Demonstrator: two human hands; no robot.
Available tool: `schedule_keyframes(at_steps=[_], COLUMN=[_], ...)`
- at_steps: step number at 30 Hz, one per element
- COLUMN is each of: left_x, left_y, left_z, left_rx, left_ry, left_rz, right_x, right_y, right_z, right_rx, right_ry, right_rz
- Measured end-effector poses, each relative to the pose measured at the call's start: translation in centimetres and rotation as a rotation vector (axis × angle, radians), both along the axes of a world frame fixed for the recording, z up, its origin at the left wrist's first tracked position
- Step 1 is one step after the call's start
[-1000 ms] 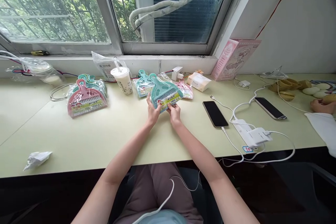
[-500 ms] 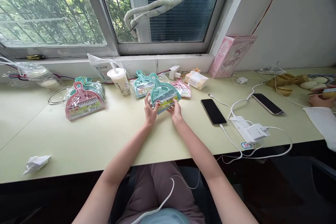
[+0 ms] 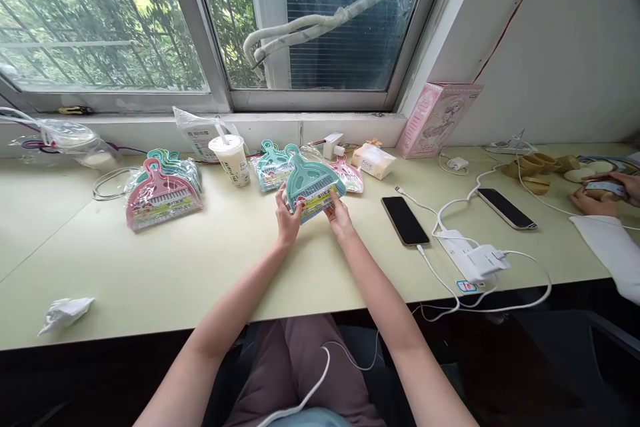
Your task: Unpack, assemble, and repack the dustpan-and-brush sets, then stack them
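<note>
A teal toy dustpan and brush set (image 3: 311, 180), with a printed label along its lower edge, is held up tilted above the table. My left hand (image 3: 289, 215) grips its left side, thumb over the front. At the lower right corner, my right hand (image 3: 340, 215) is closed on the same set, its fingers partly behind it. Just beyond lie another teal dustpan set (image 3: 273, 170) and a pink dustpan set (image 3: 349, 175). To the left, a pile of packaged sets has a pink one (image 3: 163, 197) on top and teal ones (image 3: 173, 163) behind.
A drink cup (image 3: 229, 159) with a straw stands left of the sets, a tissue pack (image 3: 373, 160) right. Phones (image 3: 405, 221), a power strip (image 3: 457, 253) and cables lie on the right. Crumpled tissue (image 3: 66, 313) lies front left. Another person's hands (image 3: 597, 200) hold a roundish object at far right.
My hands still hold the teal set in nearly the same pose. The view has shifted slightly. At far right, the other person's hands and white sleeve have come further into view.
</note>
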State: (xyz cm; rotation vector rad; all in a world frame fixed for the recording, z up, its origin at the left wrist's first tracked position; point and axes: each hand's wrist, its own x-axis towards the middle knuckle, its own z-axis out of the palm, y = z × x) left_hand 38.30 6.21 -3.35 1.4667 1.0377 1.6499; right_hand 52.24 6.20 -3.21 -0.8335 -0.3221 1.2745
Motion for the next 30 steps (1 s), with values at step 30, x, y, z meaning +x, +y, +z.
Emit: schedule_keyframes(at_steps=[30], left_x=[0.9], left_y=[-0.3], left_z=[-1.8], left_rx=[-0.464], left_ry=[-0.081], left_rz=[-0.863], right_x=[0.4], right_y=[-0.6], right_z=[0.4], right_rx=[0.034], right_ry=[-0.145], right_rz=[-0.372])
